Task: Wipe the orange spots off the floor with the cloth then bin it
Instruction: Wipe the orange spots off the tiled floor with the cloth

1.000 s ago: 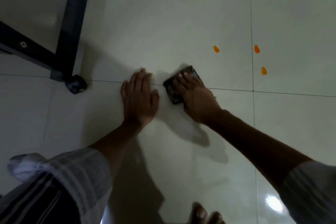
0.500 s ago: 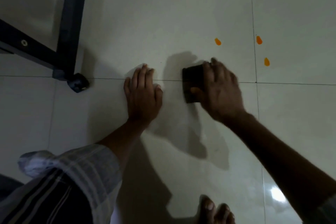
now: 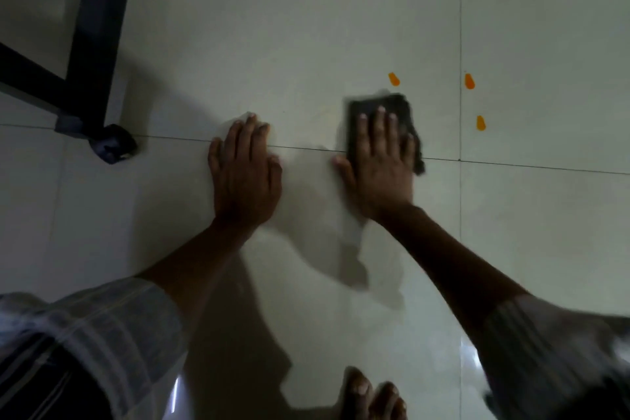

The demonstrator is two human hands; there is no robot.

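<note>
A dark folded cloth (image 3: 392, 106) lies flat on the pale tiled floor under my right hand (image 3: 378, 164), whose spread fingers press it down. Three orange spots mark the floor just beyond it: one (image 3: 394, 79) right above the cloth's far edge, a second (image 3: 469, 81) on the tile seam, a third (image 3: 480, 123) lower to the right. My left hand (image 3: 243, 174) rests palm down on the floor to the left, holding nothing. No bin is in view.
A black metal furniture frame (image 3: 95, 37) with a dark caster foot (image 3: 112, 144) stands at the left. My bare toes (image 3: 371, 395) show at the bottom edge. Grout lines cross the floor (image 3: 306, 27).
My right hand has slid the cloth to the right and forward, closer to the orange spots, and now lies flat on it. The left hand stayed planted.
</note>
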